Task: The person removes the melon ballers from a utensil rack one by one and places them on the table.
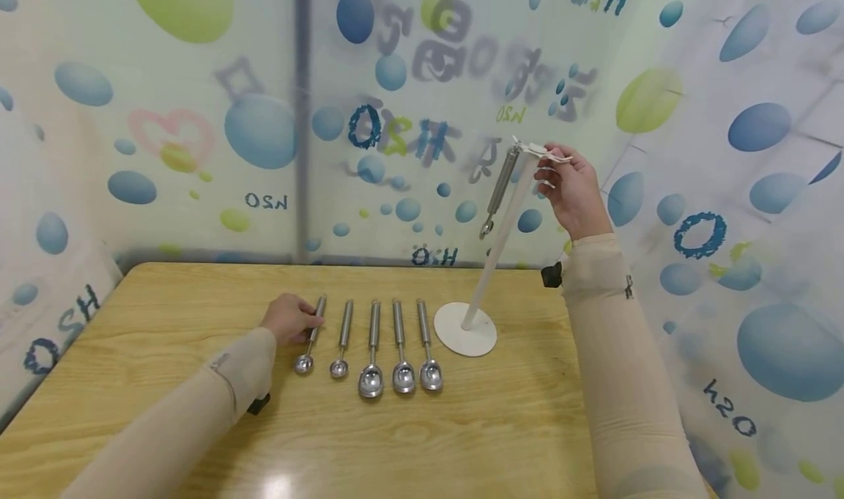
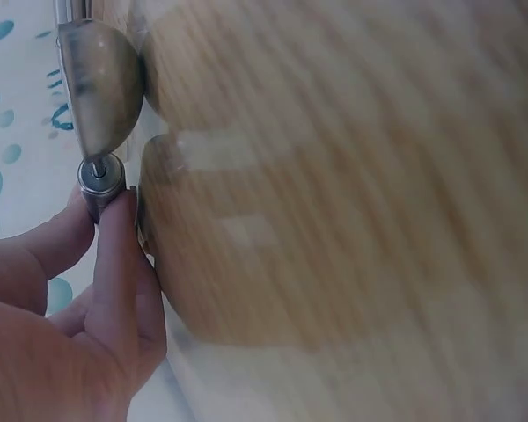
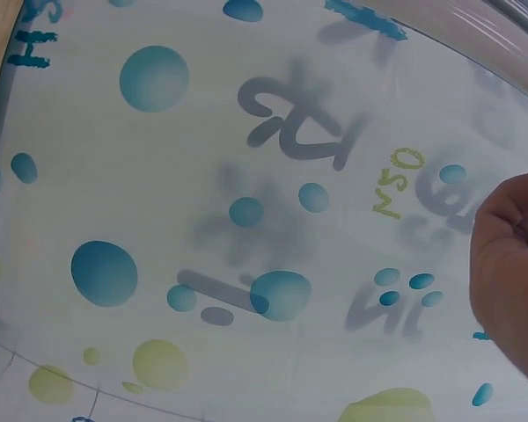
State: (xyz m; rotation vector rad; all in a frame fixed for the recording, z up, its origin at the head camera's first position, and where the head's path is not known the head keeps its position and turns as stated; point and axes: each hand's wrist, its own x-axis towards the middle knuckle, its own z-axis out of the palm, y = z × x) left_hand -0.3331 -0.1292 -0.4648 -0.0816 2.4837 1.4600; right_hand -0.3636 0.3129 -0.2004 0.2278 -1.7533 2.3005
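My left hand (image 1: pixel 289 319) pinches the handle of the leftmost metal scoop (image 1: pixel 304 364) on the wooden table. In the left wrist view, thumb and fingers of that hand (image 2: pixel 114 299) hold the scoop handle (image 2: pixel 102 180) below its round bowl. At the right stands a white stand (image 1: pixel 497 253) with a round base, and one scoop (image 1: pixel 502 184) hangs from its top on the left side. My right hand (image 1: pixel 572 191) grips the top piece (image 1: pixel 541 150) of the stand. The right wrist view shows part of the right hand (image 3: pixel 515 264); its fingertips are out of sight.
Several metal scoops (image 1: pixel 374 338) lie in a row between the left hand and the stand's base (image 1: pixel 453 334), handles pointing away. Behind the wooden table (image 1: pixel 165 294) hangs a curtain (image 1: pixel 264 228) with blue and green dots.
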